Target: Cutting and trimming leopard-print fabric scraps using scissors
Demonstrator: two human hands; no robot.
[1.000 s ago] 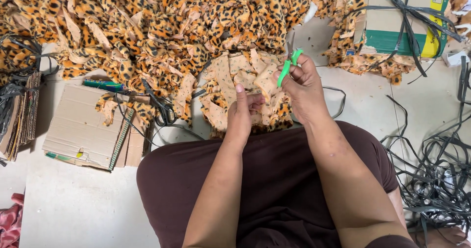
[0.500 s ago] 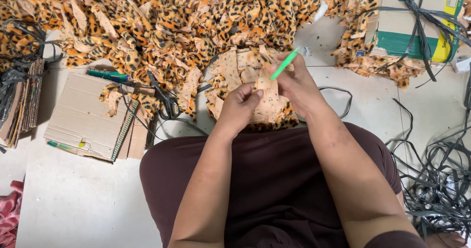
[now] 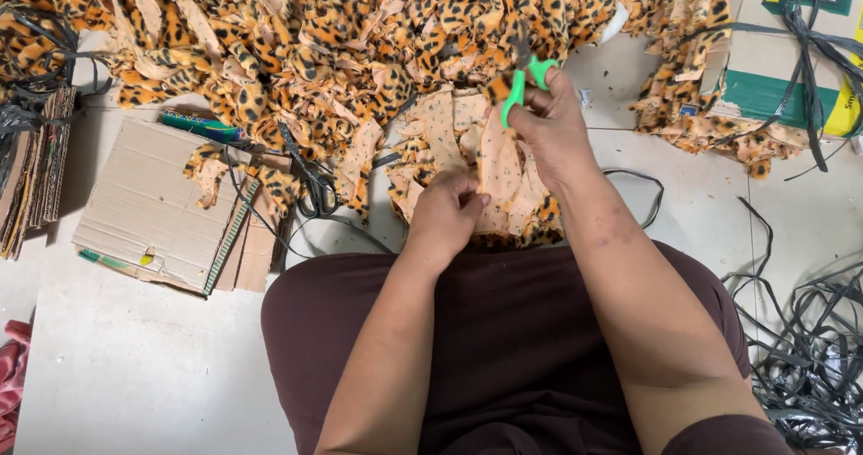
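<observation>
The person sits on the floor [image 3: 126, 383], dark maroon lap at bottom centre. The right hand [image 3: 550, 122] is closed around green-handled scissors [image 3: 525, 75]; the fingers cover most of the handle loops, and the blades point up into the fabric behind, so their tips are hard to make out and it cannot be told whether they are apart or together. The left hand [image 3: 445, 214] pinches the lower edge of a fabric piece [image 3: 500, 169], thumb and fingers pressed together on it. This piece lies pale backing side up, between the two hands and just beyond the knees; its near edge is hidden behind the left hand and lap.

Behind it a large heap of leopard-print scraps [image 3: 297, 41] runs out of the top edge. A flattened cardboard sheet [image 3: 148, 203] lies to the left. A strapped carton [image 3: 791, 50] is cut off at the top right corner. Black straps [image 3: 809, 347] tangle at the right edge.
</observation>
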